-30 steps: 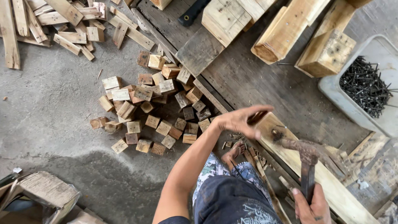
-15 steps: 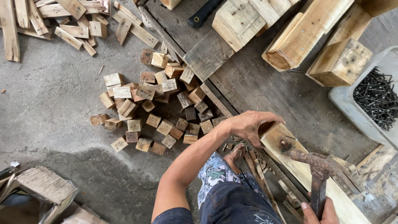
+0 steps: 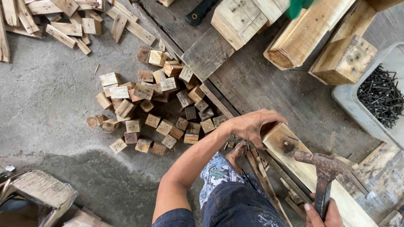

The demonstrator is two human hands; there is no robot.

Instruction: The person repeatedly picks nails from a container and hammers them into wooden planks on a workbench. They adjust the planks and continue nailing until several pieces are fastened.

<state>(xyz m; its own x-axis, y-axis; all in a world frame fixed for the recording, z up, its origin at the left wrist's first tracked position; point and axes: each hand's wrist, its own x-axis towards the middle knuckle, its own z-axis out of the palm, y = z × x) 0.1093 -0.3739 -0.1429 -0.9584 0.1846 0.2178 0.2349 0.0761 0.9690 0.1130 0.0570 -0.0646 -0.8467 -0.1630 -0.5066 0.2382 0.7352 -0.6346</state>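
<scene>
Left hand (image 3: 251, 126) curls over the end of a pale wooden plank (image 3: 313, 174), gripping it. Right hand (image 3: 323, 215), at the lower edge, is closed round a rusty hammer (image 3: 326, 174) whose head rests on the plank. A grey tray of dark nails (image 3: 381, 96) sits at right.

One hammer (image 3: 326, 176), two hands, three large timbers.
</scene>
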